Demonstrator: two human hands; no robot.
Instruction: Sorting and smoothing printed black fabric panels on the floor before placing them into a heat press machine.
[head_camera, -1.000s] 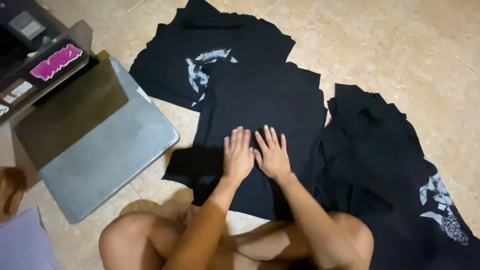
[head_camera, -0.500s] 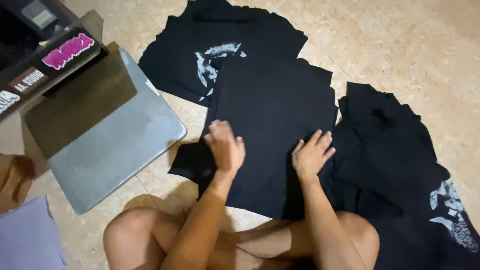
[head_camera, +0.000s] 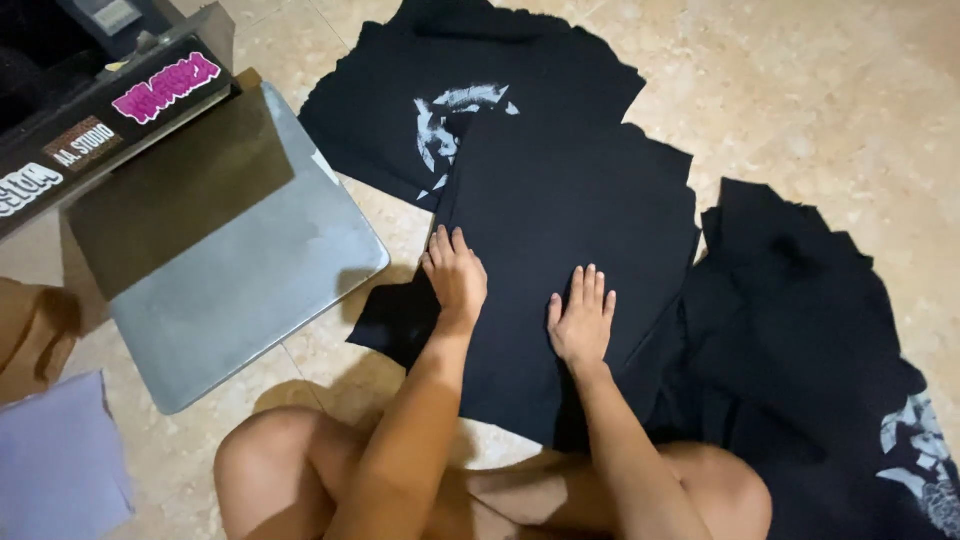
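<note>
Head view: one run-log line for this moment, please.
left hand: flat on folded black cotton shirt | right hand: flat on same shirt | grey metal press plate: beside, left

Black shirts (head_camera: 570, 230), some with white prints (head_camera: 450, 120); a grey plate (head_camera: 250, 290) at left; beige speckled floor (head_camera: 800, 90); a lilac cloth (head_camera: 55, 460).

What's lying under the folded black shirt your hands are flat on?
Under the folded black shirt, another black shirt with a white print shows at its far edge, on the tiled floor. Both the left hand and right hand press on top; anything directly beneath is covered.
</note>
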